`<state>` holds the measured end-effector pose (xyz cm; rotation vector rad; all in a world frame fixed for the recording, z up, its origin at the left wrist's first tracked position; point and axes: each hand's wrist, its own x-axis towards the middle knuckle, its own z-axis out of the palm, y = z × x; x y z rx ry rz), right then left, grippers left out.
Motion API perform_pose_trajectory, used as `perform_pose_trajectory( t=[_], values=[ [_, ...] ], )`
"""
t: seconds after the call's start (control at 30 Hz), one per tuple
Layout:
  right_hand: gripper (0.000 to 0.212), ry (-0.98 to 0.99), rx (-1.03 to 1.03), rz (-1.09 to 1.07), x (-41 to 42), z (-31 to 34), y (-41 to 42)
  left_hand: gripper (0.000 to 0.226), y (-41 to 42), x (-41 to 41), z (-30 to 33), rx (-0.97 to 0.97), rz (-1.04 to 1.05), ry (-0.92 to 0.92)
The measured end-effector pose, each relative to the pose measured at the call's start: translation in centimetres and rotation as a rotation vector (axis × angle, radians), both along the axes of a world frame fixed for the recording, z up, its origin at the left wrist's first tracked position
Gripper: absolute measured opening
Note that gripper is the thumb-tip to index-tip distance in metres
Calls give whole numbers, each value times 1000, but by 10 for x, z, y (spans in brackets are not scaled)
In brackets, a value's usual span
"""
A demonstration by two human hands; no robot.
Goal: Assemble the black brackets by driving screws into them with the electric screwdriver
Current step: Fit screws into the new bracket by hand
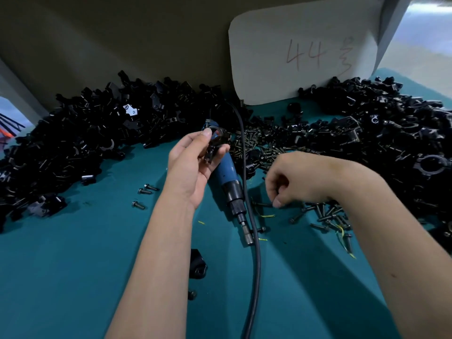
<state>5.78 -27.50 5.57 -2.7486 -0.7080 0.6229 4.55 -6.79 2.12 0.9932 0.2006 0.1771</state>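
Black bracket (216, 145) pinched in the grip of the left hand (193, 165), thumb on top and fingers curled beneath, lifted clear of the teal tabletop (73, 265). Directly under that grip, lying flat: blue electric screwdriver (226, 172), bit end pointing toward the person, black cable (254, 253) running alongside and off the near edge. Right of the left grip, right hand (291, 182) knuckles up, fingers curled down, thumb and fingertips touching among loose screws (325, 214); cannot tell whether a screw is actually pinched there. More screws heaped (259, 145) just beyond the right hand, next to the cable. Far left of the left grip, large pile of black brackets (80, 133); far right of the right grip, second pile (391, 133). Three stray screws (144, 194) left of the left wrist. Single black bracket (198, 265) below the left forearm, small screw (192, 294) just nearer. Behind everything, cardboard sheet (300, 55) upright, marked "44" in red.
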Motion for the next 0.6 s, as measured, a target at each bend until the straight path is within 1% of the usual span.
perform_pose_trajectory(
  t=[0.03, 0.1, 0.2, 0.27, 0.3, 0.5, 0.6],
  values=[
    [12, -22, 45, -11, 2, 3, -1, 24, 1, 1, -1, -7, -1, 2],
    [13, -91, 205, -72, 11, 8, -1, 24, 3, 1, -1, -15, -5, 2],
    [14, -243, 601, -232, 28, 14, 12, 21, 6, 1, 0, -6, -28, 11],
    [16, -281, 840, -290, 37, 12, 27, 27, 8, 2, -1, 2, -51, 6],
    [15, -276, 921, -300, 40, 10, 34, 29, 8, 2, 0, 6, -62, 5],
    [12, -201, 1097, -285, 48, -7, 54, 28, 7, 2, 1, 28, -100, 8],
    [9, -216, 1135, -264, 48, -11, 56, 26, 8, 1, 1, 29, -118, 5]
  ],
)
